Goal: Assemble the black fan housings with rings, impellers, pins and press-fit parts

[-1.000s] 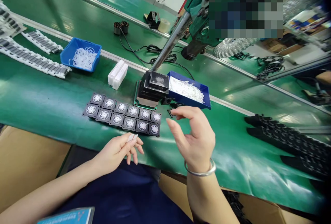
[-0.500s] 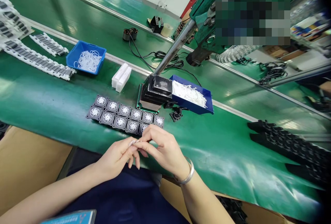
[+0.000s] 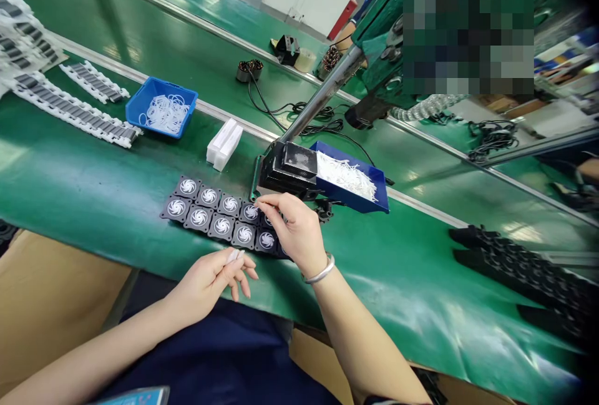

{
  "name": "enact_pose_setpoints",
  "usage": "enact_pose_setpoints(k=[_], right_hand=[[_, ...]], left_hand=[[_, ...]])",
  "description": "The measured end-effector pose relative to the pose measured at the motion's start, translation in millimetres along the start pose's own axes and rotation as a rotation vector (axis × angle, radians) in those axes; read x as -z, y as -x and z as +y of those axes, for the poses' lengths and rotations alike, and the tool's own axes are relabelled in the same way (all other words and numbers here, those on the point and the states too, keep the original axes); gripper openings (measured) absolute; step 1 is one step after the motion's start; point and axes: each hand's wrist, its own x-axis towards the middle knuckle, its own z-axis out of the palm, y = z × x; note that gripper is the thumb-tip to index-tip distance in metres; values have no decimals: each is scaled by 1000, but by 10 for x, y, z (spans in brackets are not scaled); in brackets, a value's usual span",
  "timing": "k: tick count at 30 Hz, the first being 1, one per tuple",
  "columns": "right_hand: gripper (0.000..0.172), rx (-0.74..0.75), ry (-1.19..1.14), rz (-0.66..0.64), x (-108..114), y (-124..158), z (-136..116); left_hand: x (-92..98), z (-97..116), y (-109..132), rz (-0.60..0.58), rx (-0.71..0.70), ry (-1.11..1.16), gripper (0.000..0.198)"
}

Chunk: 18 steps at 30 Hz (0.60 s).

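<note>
My left hand [image 3: 208,277] is near the table's front edge, its thumb and index finger closed on a small white piece [image 3: 234,256]. The other fingers of that hand hang loosely curled. Farther forward, my right hand [image 3: 297,230] reaches over several square black parts with white swirl centres [image 3: 221,225], set out in two rows. Its thumb and index finger are pinched together above the back row; whatever is between them is too small to make out. The right-hand end of the rows is partly covered by this hand.
Behind the rows stands a green press with a black block base [image 3: 290,165]. A blue bin of white strips [image 3: 381,199] is beside it. To the left are white blocks [image 3: 224,144], a blue tray of white rings [image 3: 140,102] and white-and-grey strips [image 3: 75,112]. Black strips [image 3: 515,261] lie at right.
My right hand has moved away from my left, forward and up over the back row of black parts. My left hand stays in place with the white piece. The view has shifted slightly.
</note>
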Motion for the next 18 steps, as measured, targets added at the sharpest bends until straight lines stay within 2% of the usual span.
enact_pose_setpoints(k=[4, 7, 9, 10, 11, 14, 16, 18], right_hand=[[9, 63, 110, -59, 40, -24, 21], [19, 67, 180, 123, 209, -44, -88], [17, 42, 172, 214, 322, -25, -207], [14, 38, 137, 181, 358, -2, -267], [15, 43, 79, 93, 372, 31, -320], [16, 48, -159, -229, 296, 162, -409], [8, 1, -255, -286, 200, 248, -416], [9, -47, -284, -259, 135, 304, -406]], left_hand=[[17, 69, -6, -12, 13, -11, 47], [23, 96, -5, -11, -6, -7, 44], [28, 98, -6, -13, -31, -3, 41], [32, 97, -8, -17, -41, -6, 41], [35, 99, -10, -23, -50, -14, 41], [44, 116, -18, -34, -69, -51, 44], [45, 131, -20, -35, -81, -71, 44], [40, 133, -16, -36, -92, -80, 42]])
